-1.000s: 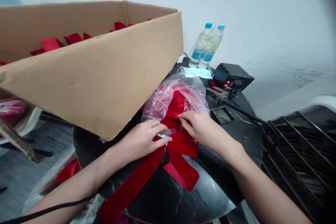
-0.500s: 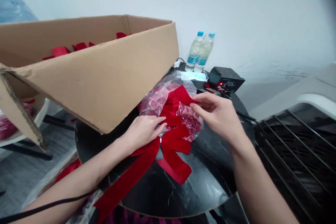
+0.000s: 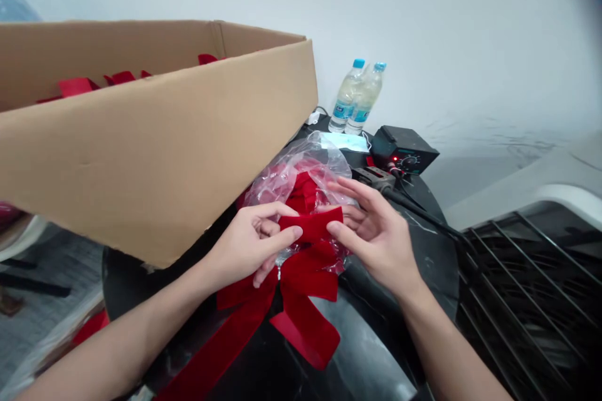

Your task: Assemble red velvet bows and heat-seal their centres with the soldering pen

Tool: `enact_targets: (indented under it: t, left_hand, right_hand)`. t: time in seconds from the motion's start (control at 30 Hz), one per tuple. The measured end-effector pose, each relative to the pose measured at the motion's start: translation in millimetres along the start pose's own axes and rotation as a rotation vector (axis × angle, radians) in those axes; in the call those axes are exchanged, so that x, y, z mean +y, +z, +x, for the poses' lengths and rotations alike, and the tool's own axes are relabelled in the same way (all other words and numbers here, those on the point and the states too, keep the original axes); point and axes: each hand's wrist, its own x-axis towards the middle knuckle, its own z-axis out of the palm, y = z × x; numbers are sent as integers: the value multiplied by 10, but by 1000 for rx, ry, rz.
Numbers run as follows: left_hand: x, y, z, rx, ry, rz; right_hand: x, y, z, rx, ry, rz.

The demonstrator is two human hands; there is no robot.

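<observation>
The cardboard box [image 3: 155, 169], its near wall hiding most of the inside, holds red ribbon pieces [image 3: 78, 86]; beside it on the bench [image 3: 263, 363], a clear plastic bag [image 3: 266, 189] holds more red fabric [image 3: 303, 191]. Before the bag, left hand [image 3: 256, 238] and right hand [image 3: 371, 232] each grip one end of a red strip [image 3: 313, 227], above a red bow [image 3: 308, 272]. Bottles [image 3: 345, 100], a face mask [image 3: 345, 141] and a black control box [image 3: 404, 149] stand behind.

The red strip [image 3: 313, 225] partly hides the fingers of the left hand [image 3: 249, 241], and the bow's tail [image 3: 211, 354] is cut off below. The cardboard box [image 3: 188, 156], cropped at left, covers the far left edge of the table [image 3: 263, 363]; bottle labels [image 3: 343, 111] are too small to read.
</observation>
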Motion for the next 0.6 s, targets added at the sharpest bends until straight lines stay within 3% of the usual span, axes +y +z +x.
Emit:
enact_targets:
  t: [0.1, 0.17, 0.3, 0.5, 0.6]
  left_hand:
    - [-9, 7, -44, 10, -31, -57]
    - [-14, 4, -42, 14, -28, -124]
    - [-31, -9, -17, 53, 30, -145]
    - [-42, 34, -35, 183, 220, -89]
    - [-34, 56, -45, 215, 250, -88]
  right_hand:
    - [-32, 16, -13, -169, 271, 49]
    - [-44, 24, -43, -199, 323, 33]
    - [-30, 36, -105, -118, 212, 53]
    - [-22, 58, -78, -96, -114, -187]
    - [-33, 92, -81, -61, -124, -161]
